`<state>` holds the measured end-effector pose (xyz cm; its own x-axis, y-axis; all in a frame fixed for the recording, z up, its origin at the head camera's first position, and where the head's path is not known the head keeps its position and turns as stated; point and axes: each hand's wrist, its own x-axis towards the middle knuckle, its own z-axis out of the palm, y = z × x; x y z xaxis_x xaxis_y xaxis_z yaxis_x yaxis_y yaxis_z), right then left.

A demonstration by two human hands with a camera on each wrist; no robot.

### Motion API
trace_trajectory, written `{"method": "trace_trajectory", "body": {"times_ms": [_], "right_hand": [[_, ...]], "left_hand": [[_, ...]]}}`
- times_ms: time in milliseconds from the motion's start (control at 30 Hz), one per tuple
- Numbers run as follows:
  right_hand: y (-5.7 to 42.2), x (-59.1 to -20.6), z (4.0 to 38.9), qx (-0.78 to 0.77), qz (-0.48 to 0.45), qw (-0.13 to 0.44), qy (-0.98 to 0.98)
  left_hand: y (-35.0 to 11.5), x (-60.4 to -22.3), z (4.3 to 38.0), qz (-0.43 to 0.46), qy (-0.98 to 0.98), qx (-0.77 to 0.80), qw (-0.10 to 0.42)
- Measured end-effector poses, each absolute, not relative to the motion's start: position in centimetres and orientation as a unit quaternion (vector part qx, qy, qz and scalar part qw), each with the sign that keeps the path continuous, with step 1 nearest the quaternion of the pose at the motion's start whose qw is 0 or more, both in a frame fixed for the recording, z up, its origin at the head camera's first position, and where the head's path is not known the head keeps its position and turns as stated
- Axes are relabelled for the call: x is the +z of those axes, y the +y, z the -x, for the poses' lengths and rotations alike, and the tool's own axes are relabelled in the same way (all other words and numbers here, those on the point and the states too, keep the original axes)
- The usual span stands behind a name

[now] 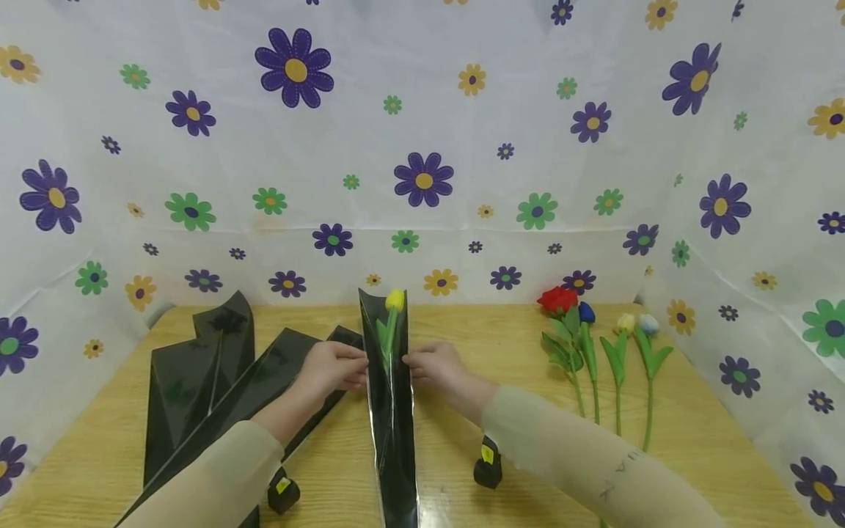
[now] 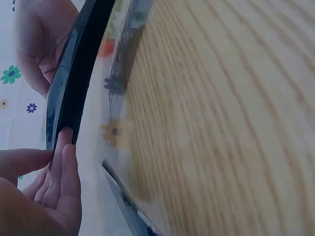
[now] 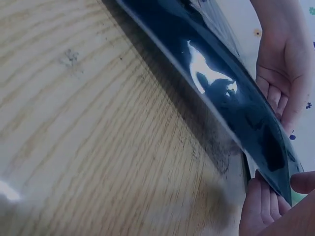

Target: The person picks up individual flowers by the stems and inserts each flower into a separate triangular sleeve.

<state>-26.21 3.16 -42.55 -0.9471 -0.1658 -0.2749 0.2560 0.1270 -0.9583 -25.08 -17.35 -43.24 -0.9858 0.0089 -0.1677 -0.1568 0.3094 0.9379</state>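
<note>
Wrapping seemed underway: your left hand (image 1: 335,365) and right hand (image 1: 438,364) pinched opposite edges of the glossy black plastic sleeve (image 1: 398,462) around the green-leaved yellow tulip (image 1: 394,301), mid-table; next probably called for evenly closing those edges.

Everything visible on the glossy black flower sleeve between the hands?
The long, narrow, glossy black flower sleeve looks like plastic film, with bright reflections, pale edges and a pointed upper-left corner. A yellow tulip with green leaves shows at its upper end. The sleeve runs forward over the light wood-grain table, upper part apparently lifted; its lower end is outside the head view. Fingers of the left hand pinch its left edge, those of the right hand its right.
</note>
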Motion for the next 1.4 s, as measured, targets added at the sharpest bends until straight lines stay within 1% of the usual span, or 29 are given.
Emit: {"method": "trace_trajectory", "body": {"times_ms": [200,467,1067,1233,1400], "right_hand": [[2.4,-43.0,27.1,-0.652,-0.046,0.163,0.739],[1.8,-43.1,27.3,-0.665,-0.051,0.179,0.723],[0.8,-43.2,29.1,-0.660,-0.035,0.216,0.718],[0.8,-43.3,29.3,-0.641,-0.027,0.212,0.737],[1.2,-43.1,29.3,-0.625,-0.018,0.195,0.755]], "left_hand": [[-17.4,-43.6,26.0,0.057,0.815,0.573,0.068],[-17.7,-44.2,27.0,0.065,0.829,0.552,0.058],[-18.6,-44.4,27.8,0.069,0.854,0.513,0.053],[-18.9,-44.5,27.7,0.066,0.868,0.488,0.056],[-19.4,-44.4,27.5,0.045,0.897,0.437,0.044]]}}
